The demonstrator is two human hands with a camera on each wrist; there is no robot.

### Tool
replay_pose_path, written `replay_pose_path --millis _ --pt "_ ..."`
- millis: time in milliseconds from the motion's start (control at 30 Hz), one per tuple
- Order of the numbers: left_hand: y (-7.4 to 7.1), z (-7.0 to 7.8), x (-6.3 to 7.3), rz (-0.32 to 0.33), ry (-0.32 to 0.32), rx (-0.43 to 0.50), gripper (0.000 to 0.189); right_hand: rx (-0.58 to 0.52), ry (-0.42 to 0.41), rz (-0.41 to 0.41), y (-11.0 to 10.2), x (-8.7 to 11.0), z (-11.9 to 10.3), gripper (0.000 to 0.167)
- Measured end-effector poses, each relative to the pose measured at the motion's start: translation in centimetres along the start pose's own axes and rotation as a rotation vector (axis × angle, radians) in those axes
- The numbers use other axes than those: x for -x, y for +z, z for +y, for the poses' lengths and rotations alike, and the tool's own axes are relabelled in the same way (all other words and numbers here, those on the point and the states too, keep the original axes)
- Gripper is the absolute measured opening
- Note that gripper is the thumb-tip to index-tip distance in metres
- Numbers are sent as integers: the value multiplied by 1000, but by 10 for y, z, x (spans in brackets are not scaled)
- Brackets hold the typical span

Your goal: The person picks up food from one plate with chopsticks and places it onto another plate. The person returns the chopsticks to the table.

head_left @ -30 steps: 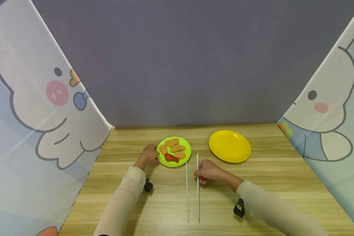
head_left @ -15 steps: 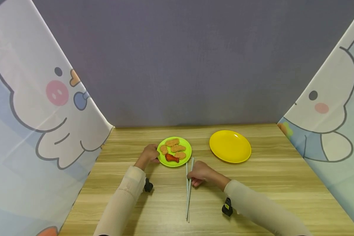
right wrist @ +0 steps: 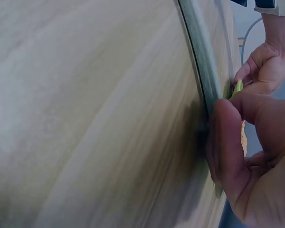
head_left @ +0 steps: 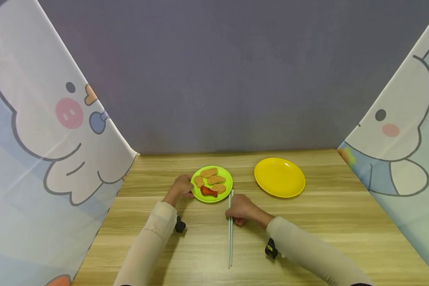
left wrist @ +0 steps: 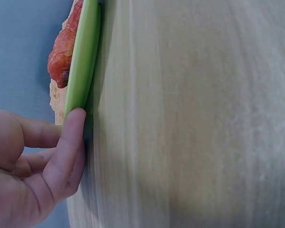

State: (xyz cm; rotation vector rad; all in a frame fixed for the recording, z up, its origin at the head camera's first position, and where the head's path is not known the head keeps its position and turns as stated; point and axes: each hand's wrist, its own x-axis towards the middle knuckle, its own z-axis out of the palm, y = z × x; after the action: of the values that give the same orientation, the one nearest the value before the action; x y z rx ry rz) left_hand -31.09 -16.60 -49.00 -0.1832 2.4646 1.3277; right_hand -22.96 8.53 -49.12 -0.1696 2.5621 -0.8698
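A green plate (head_left: 229,180) lies on the wooden table, bearing a drumstick (head_left: 209,192) and several breaded, nugget-like pieces (head_left: 216,180). My left hand (head_left: 182,185) pinches the plate's left rim between thumb and fingers; the left wrist view shows the fingers (left wrist: 69,137) against the plate's side (left wrist: 83,61). Just right of and below the plate, my right hand (head_left: 244,208) pinches a pair of long pale chopsticks (head_left: 231,238). They lie side by side, nearly parallel, pointing toward me. In the right wrist view the chopsticks (right wrist: 202,52) run close along the tabletop.
To the right of the green plate stands a yellow plate (head_left: 279,177) with nothing on it. A grey panel (head_left: 232,79) closes off the table's back edge. Cartoon-printed sheets (head_left: 39,119) rise along both sides.
My right hand has carried one chopstick leftward to the other, and the two went from apart, through crossed, to side by side. The left hand and green plate have stayed put.
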Motion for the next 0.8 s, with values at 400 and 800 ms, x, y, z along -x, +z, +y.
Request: replay_pose_path --millis 400,800 --pt "0 2 1 -2 -6 6 50 -9 10 -15 -3 -2 8 29" --pt "-1 0 -1 -9 5 10 51 -138 -156 84 -61 17 10 14"
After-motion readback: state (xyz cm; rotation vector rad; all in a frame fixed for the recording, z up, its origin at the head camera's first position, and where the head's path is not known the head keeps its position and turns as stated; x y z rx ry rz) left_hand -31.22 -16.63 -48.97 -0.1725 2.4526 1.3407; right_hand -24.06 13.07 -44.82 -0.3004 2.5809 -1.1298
